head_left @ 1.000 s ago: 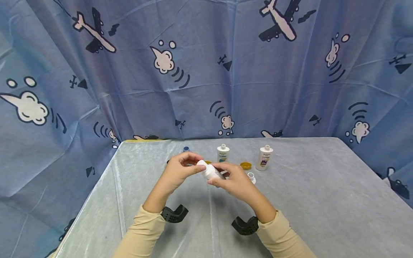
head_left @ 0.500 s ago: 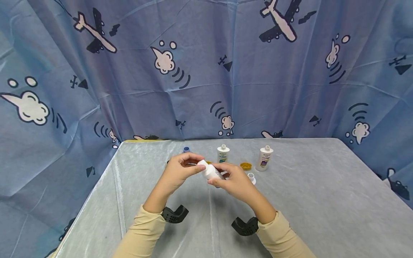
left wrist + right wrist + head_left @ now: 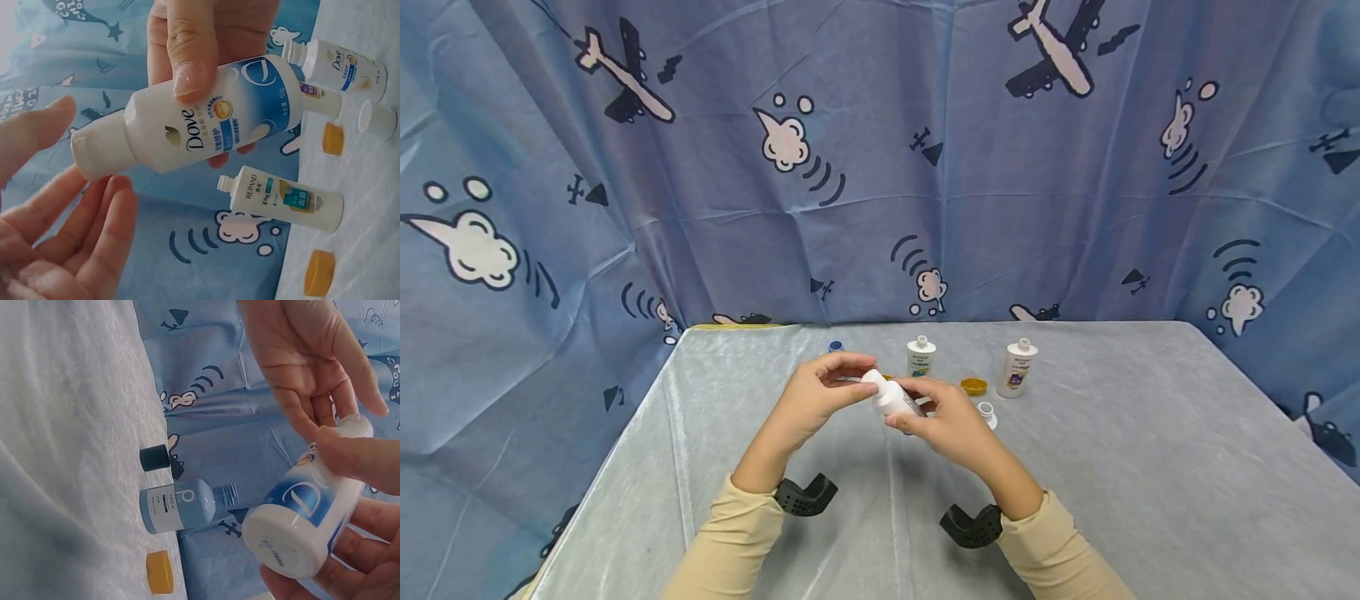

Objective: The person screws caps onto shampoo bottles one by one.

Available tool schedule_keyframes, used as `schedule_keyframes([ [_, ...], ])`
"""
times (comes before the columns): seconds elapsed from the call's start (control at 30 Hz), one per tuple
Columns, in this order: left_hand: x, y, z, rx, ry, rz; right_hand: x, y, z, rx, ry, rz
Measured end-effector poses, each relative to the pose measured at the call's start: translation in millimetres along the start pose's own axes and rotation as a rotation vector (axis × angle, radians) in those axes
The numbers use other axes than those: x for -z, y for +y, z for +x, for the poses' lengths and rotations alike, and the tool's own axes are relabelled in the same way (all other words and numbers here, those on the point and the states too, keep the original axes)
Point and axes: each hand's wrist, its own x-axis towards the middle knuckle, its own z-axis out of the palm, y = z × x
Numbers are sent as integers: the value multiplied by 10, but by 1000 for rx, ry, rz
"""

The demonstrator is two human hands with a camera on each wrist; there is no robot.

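Observation:
Both hands meet over the table at a small white Dove bottle (image 3: pixel 898 403) with a blue lower label, tilted with its capped end up and to the left. My right hand (image 3: pixel 953 423) grips the bottle body, its thumb across the label in the left wrist view. At the white cap (image 3: pixel 100 148) my left hand (image 3: pixel 814 398) has fingertips against one side and the thumb close by its end. In the right wrist view, the bottle's base (image 3: pixel 278 542) faces the camera. How firmly the left hand pinches the cap is hard to see.
Behind the hands stand uncapped bottles: a Repano bottle (image 3: pixel 287 201), a purple-labelled one (image 3: pixel 1017 372), another Dove bottle (image 3: pixel 347 70) and a blue one (image 3: pixel 181 507). Loose caps lie nearby: yellow caps (image 3: pixel 973 387), a white cap (image 3: pixel 377 120) and a dark cap (image 3: pixel 154 458).

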Motion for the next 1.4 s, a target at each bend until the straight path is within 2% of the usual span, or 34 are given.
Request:
schedule_keyframes([
  [0.2, -21, -15, 24, 8, 62, 37, -9, 7, 2, 1, 12, 5],
  [0.57, -22, -19, 7, -4, 72, 43, -26, 13, 11, 27, 18, 15],
  [0.93, -21, -21, -6, -47, -3, 19, -11, 38, 3, -10, 17, 12],
  [1.23, -21, -21, -23, -90, -51, -52, 1, 34, -1, 16, 8, 22],
  [1.4, -22, -13, -24, -95, -46, -61, 2, 13, -8, 17, 7, 41],
])
